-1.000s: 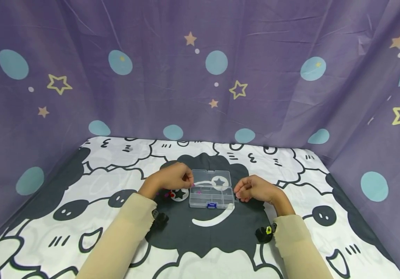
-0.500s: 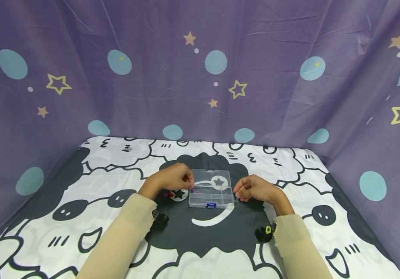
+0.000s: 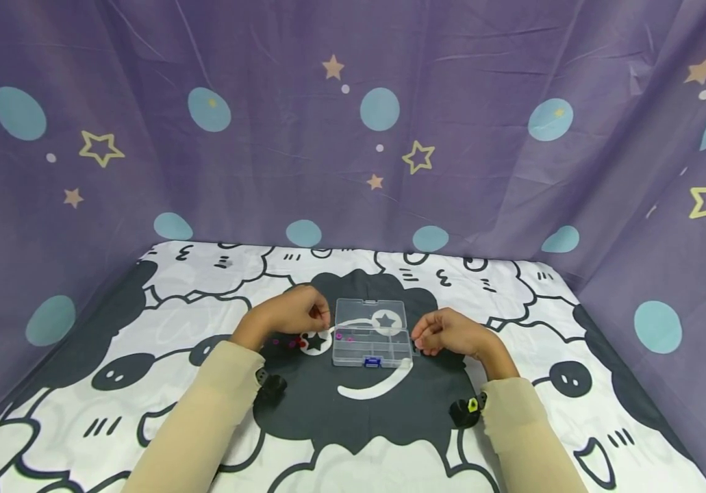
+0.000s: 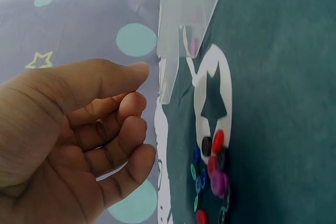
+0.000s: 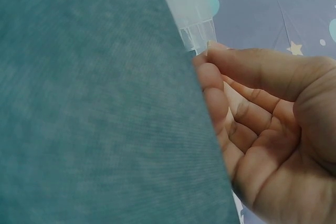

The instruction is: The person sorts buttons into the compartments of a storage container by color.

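A clear plastic compartment box (image 3: 359,354) with a blue latch (image 3: 372,361) lies with its lid (image 3: 359,309) laid back. Pink buttons (image 3: 338,336) are in its back left compartments. My left hand (image 3: 297,311) hovers just left of the box. Its fingers are loosely bent, and the left wrist view shows nothing between thumb and fingertips. Below it lie several loose buttons (image 4: 218,182), red, purple, black, blue and green. My right hand (image 3: 454,335) is at the box's right edge, its thumb and forefinger (image 5: 207,74) pinching the corner; the exact contact is partly hidden.
A black, white and grey cartoon-printed cloth (image 3: 365,411) covers the table. Behind it hangs a purple curtain (image 3: 303,171) with stars and dots, which also runs along both sides.
My left hand has let go of a pink button, which now lies in the box's back left compartment. That hand has then moved left, away from the box. The right hand keeps its place.
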The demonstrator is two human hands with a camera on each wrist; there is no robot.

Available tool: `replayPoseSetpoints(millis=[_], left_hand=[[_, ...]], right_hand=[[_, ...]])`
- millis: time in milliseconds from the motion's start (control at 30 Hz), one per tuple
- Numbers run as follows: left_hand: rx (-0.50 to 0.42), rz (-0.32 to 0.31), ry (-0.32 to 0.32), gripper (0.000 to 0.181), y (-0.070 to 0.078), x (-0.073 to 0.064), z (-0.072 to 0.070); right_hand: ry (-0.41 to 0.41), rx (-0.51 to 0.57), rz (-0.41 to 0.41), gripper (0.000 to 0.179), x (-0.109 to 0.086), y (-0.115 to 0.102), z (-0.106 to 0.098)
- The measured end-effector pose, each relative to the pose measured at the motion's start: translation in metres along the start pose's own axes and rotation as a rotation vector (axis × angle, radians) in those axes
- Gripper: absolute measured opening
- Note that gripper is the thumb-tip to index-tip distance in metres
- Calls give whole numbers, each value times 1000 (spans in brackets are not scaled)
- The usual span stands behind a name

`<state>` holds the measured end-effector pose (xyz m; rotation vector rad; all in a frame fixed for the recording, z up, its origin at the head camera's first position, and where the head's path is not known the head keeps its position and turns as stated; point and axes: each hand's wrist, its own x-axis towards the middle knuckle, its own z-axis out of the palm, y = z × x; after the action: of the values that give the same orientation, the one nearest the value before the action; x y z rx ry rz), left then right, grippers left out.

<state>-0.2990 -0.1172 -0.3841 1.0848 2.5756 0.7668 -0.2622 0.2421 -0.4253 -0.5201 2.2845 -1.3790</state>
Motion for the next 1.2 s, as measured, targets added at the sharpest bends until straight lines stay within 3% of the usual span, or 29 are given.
replayPoseSetpoints(millis=[667, 1200], left_hand=[[44, -51, 16, 14, -22, -25, -11], [20, -136, -51, 14, -35, -46, -13]], right_hand=[[-3, -6, -14, 14, 0, -1, 0], [0, -6, -1, 15, -1, -1, 1]])
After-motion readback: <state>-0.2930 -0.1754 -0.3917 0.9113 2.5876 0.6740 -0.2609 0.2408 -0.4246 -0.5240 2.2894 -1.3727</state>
